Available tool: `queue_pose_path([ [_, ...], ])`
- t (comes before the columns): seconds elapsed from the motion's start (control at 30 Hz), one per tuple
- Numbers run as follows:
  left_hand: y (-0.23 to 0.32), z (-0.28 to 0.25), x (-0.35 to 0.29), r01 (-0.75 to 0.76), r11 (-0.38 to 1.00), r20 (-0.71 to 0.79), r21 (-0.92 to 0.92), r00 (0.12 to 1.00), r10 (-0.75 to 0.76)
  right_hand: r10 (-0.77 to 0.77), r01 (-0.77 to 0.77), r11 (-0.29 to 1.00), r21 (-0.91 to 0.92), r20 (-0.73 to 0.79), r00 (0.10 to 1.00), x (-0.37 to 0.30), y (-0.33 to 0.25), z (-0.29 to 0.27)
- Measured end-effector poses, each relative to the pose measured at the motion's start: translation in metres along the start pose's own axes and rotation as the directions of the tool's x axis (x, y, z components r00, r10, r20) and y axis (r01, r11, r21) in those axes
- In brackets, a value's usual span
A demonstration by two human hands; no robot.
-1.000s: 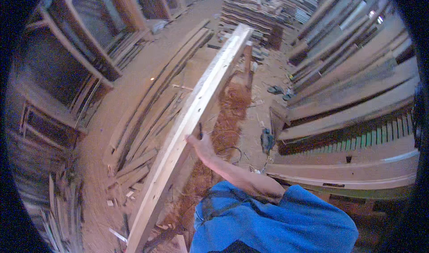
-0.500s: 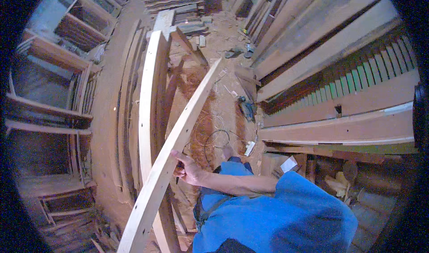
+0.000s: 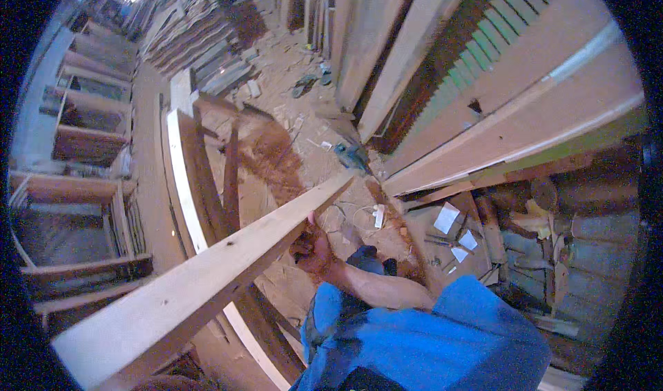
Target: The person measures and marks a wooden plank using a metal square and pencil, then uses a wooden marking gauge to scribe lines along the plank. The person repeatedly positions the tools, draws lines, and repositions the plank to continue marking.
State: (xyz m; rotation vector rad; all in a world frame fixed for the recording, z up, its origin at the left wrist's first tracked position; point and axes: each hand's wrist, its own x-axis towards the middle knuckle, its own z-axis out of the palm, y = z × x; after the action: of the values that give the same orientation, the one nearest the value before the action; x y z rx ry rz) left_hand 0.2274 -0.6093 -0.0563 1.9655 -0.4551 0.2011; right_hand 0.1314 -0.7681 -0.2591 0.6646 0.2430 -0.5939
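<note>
My right hand (image 3: pixel 316 251) grips a long pale wooden board (image 3: pixel 207 267) by its edge, with the fingers curled against the side and underside. The board lies slantwise across my front, its near end at the lower left and its far end pointing to the upper right. Beneath it passes a long beam (image 3: pixel 207 184) with a bright pale strip (image 3: pixel 181 177) along its left side, and the board covers part of both. I cannot tell whether board and beam touch. My left hand does not show.
A dark teal power tool (image 3: pixel 352 156) and a white power strip (image 3: pixel 378 216) lie on the dusty floor amid cables. Large planks (image 3: pixel 511 135) lean along the right. Wooden frames (image 3: pixel 76 218) stand at the left, and stacked boards (image 3: pixel 200 28) lie farther back. White papers (image 3: pixel 447 217) are at the right.
The board has swung clockwise, its far end moving right and downward and its near end rising at the left. My right hand has moved slightly right with it. The whole view has turned.
</note>
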Motion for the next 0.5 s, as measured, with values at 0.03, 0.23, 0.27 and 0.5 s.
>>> queue_pose_path([
  [0.03,0.022,0.009,0.012,-0.084,0.996,0.027,-0.038,0.996,0.085,-0.102,0.104,0.993,-0.047,0.044,0.994,0.003,-0.012,-0.009],
  [0.23,0.185,0.089,0.069,-0.506,0.759,0.153,-0.41,0.782,0.604,0.05,0.024,0.988,-0.152,0.467,0.883,0.0,-0.091,-0.023],
  [0.27,0.213,0.106,0.073,-0.532,0.692,0.172,-0.488,0.719,0.674,-0.004,0.078,0.978,-0.195,0.351,0.936,-0.007,-0.101,-0.019],
  [0.5,0.369,0.236,-0.001,-0.398,0.311,0.15,-0.863,0.385,0.911,-0.61,0.487,0.785,-0.381,-0.34,0.716,-0.124,-0.177,-0.056],
])
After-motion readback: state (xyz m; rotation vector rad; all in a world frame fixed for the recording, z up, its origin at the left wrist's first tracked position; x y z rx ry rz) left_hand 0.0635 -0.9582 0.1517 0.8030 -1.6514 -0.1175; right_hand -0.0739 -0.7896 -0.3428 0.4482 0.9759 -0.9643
